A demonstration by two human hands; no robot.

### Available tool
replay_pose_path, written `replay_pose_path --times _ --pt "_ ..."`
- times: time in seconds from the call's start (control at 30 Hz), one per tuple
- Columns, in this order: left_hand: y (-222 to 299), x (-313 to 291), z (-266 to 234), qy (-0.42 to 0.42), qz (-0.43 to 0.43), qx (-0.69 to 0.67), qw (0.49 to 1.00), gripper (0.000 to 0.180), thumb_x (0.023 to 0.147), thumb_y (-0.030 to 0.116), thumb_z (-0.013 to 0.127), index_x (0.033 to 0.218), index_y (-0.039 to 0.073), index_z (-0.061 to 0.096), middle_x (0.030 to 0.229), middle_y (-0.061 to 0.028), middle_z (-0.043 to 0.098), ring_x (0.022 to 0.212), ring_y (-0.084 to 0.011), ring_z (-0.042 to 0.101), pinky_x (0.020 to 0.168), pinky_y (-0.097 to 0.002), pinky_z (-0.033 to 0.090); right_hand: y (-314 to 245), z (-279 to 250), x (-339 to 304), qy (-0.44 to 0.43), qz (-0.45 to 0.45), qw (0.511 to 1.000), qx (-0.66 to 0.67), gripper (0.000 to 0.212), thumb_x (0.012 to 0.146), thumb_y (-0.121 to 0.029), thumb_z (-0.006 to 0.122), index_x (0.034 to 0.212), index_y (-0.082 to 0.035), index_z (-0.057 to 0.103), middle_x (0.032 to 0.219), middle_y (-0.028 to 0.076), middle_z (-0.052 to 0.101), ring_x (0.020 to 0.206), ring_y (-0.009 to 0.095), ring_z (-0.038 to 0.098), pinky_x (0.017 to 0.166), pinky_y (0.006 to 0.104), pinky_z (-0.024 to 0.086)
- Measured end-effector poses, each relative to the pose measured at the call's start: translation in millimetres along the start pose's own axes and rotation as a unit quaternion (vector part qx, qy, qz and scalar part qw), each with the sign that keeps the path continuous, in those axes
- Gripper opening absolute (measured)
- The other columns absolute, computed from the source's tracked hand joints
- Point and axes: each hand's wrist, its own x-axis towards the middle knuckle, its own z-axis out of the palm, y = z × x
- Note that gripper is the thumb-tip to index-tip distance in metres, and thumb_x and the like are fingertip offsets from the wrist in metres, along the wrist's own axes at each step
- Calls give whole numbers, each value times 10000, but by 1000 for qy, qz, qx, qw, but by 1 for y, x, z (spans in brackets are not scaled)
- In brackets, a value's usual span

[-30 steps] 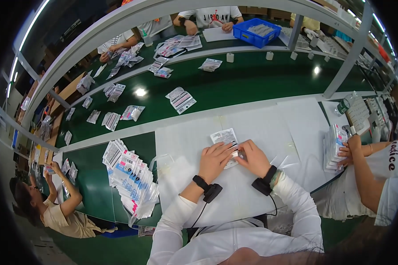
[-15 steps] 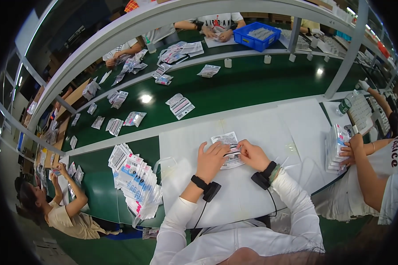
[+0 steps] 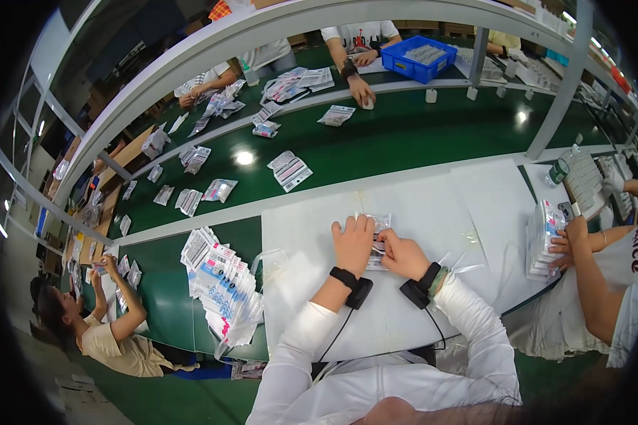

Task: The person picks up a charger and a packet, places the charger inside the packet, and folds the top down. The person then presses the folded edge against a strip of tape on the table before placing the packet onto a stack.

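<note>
A flat, clear plastic packet with a printed card [image 3: 381, 220] lies on the white sheet in front of me, mostly covered by both hands. My left hand [image 3: 352, 246] lies over the packet's left part, its fingers bent and close together on it. Beside it, my right hand [image 3: 403, 255] has its thumb and index finger pinched at the packet's right side, other fingers curled. What sits between the fingertips is partly hidden. Left of the sheet, a fanned pile of printed packets [image 3: 223, 287] rests on the green table.
Beyond a pale rail, a green conveyor belt [image 3: 376, 152] carries scattered packets [image 3: 290, 171] and small white blocks [image 3: 431, 95]. A blue crate [image 3: 420, 67] stands across it. At right, a co-worker's hands hold stacked packets [image 3: 544, 241] near a bottle [image 3: 558, 172]. Another person works at left.
My left hand has shifted right over the packet, its spread fingers drawing together. The black strands between my hands are now covered. Across the belt, a co-worker's hand has reached to a white block.
</note>
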Motion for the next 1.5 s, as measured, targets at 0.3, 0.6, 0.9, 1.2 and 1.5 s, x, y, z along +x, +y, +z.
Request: replay_pose_path --times 0.3,0.6,0.9,1.2,1.5 --pt "-25 -37 -13 -57 40 -205 976 283 843 182 604 1125 176 610 1163 25 598 1135 -176 526 903 -422 349 -5 -29 -18 8 -48 984 -171 448 788 -175 682 1223 -130 583 936 54 642 923 241 617 730 373 482" --pt "-85 -69 1 -121 157 -190 962 435 916 314 593 1348 281 556 1449 77 484 1354 -172 392 1024 -451 278 7 -45 -31 16 -147 958 -246 356 873 -290 635 1211 -179 647 1222 -38 640 1203 213 510 1043 450 330" --pt "-86 -64 -11 -136 196 -195 951 420 931 419 556 1346 355 555 1498 90 424 1388 -213 337 1038 -500 253 -23 -27 -13 13 -121 973 -196 249 858 -265 672 1091 -178 687 1063 -7 672 1068 217 574 966 417 398" --pt "-85 -70 0 -128 161 -210 956 311 933 385 567 1226 330 654 1486 96 433 1386 -200 337 1046 -513 244 -46 34 -8 18 -79 982 -169 136 813 -228 705 864 -114 649 811 44 616 756 253 635 709 393 501" --pt "-73 -71 -4 -101 84 -248 960 232 913 320 609 1119 323 716 1380 126 539 1342 -167 406 1030 -481 251 -42 42 -7 55 -88 986 -130 151 776 -204 731 828 -103 631 809 54 608 714 265 634 661 395 511"
